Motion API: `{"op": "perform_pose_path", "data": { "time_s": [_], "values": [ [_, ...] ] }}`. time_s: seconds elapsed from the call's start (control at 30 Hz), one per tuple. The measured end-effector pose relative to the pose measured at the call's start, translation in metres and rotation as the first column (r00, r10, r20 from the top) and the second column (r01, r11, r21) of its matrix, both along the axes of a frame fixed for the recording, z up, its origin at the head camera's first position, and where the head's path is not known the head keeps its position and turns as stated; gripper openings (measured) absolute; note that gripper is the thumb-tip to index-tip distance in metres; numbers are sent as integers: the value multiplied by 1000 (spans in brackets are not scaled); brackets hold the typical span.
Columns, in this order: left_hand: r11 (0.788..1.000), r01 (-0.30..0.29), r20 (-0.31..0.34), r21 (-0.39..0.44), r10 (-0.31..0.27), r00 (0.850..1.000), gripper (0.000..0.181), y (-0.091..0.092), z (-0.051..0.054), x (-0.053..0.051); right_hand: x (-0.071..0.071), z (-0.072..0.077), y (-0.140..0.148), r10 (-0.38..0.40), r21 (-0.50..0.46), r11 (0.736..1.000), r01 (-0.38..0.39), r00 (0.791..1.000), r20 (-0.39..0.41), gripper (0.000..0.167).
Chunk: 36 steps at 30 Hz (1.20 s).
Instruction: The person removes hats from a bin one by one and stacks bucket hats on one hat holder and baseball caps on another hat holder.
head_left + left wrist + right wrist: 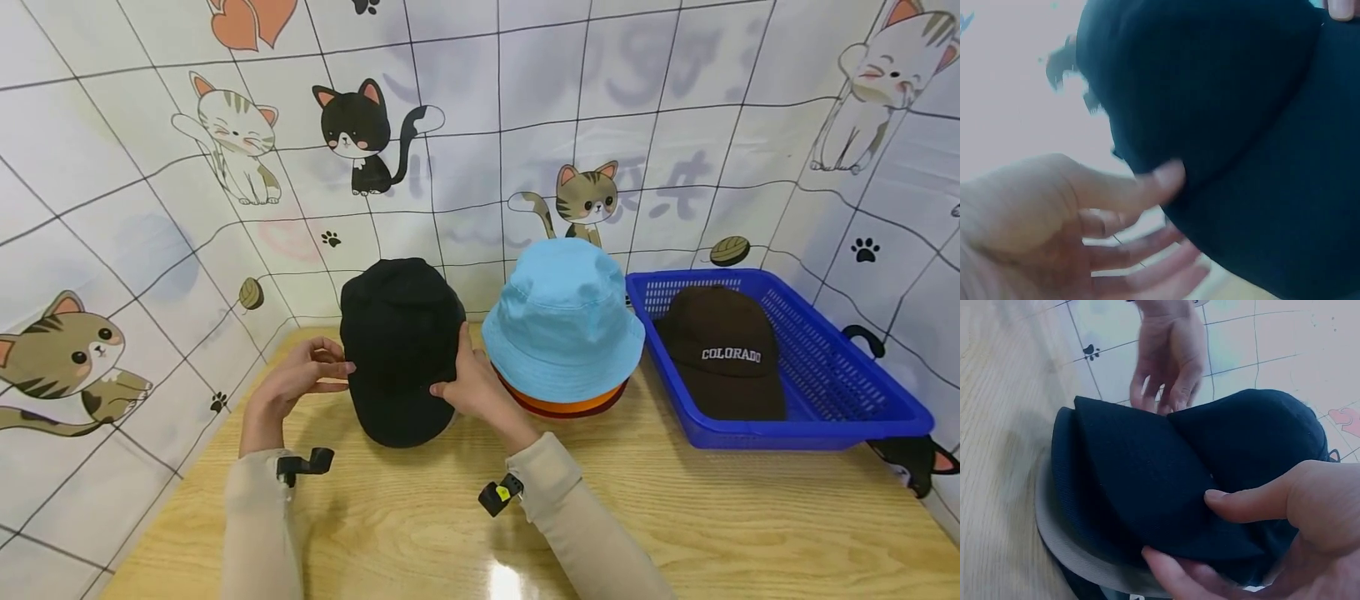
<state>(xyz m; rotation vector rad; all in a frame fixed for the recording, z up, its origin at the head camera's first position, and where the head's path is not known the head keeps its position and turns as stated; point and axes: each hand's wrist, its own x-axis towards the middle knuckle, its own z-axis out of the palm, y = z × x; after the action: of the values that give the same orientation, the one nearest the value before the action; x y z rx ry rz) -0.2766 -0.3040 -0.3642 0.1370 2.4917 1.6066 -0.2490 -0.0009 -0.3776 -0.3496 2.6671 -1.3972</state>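
A black cap (401,358) lies on top of a stack at the left of the table, its brim towards me. Under it, the right wrist view shows a dark brim (1066,469) and a grey brim (1044,500). My right hand (476,383) pinches the black cap at the right side of its brim, thumb above and fingers beneath. On the opposite side my left hand (300,375) holds the cap's edge, thumb (1169,178) on the fabric and fingers behind the rim. How firm that hold is stays unclear.
Right of the caps, a light blue bucket hat (566,325) tops another pile, with an orange and dark red brim (570,407) below. A blue plastic basket (817,429) at the right holds a brown COLORADO cap (727,358). A cat-patterned cloth (465,167) backs the wooden table (405,533).
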Motion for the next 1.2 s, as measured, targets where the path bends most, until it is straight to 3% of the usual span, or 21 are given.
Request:
{"op": "perform_pose_path", "data": {
  "time_s": [0.07, 0.1, 0.23, 0.3, 0.4, 0.47, 0.67, 0.83, 1.0, 1.1, 1.2],
  "values": [
    [989, -47, -50, -143, 40, 998, 43, 7, 14, 7, 2, 2, 0, 3, 1, 1000, -3, 1000, 9, 112],
    [971, -79, -81, -226, 62, 995, 44, 10, 22, 12, 4, 4, 0, 6, -3, 1000, -6, 1000, 15, 112],
    [852, -169, -174, -496, 93, 980, 39, 25, 52, 33, 12, 16, 2, 18, -22, 1000, -17, 999, 30, 108],
    [805, -181, -209, -566, 72, 975, 33, 32, 64, 45, 16, 25, 5, 32, -31, 999, -32, 999, 23, 104],
    [774, -195, -266, -602, 36, 963, 32, 44, 79, 60, 21, 38, 9, 54, -42, 998, -55, 998, -29, 92],
    [778, -209, -312, -592, 18, 950, 37, 52, 86, 69, 24, 46, 12, 64, -74, 995, -70, 995, -82, 79],
    [838, -201, -428, -507, -43, 903, 42, 83, 93, 78, 38, 69, 32, 11, -241, 968, -74, 968, -252, 39],
    [897, -85, -436, -435, -127, 891, 34, 109, 89, 76, 48, 86, 54, -73, -403, 911, -86, 929, -364, 22],
    [915, 21, -453, -403, -219, 864, 21, 135, 83, 78, 57, 96, 78, -107, -508, 849, -146, 894, -435, 18],
    [931, 113, -451, -348, -272, 850, 14, 153, 78, 80, 62, 97, 97, -100, -502, 848, -169, 880, -465, 17],
    [938, 230, -422, -258, -324, 847, 15, 176, 71, 82, 67, 98, 119, -96, -448, 878, -166, 857, -506, 16]
  ]
}}
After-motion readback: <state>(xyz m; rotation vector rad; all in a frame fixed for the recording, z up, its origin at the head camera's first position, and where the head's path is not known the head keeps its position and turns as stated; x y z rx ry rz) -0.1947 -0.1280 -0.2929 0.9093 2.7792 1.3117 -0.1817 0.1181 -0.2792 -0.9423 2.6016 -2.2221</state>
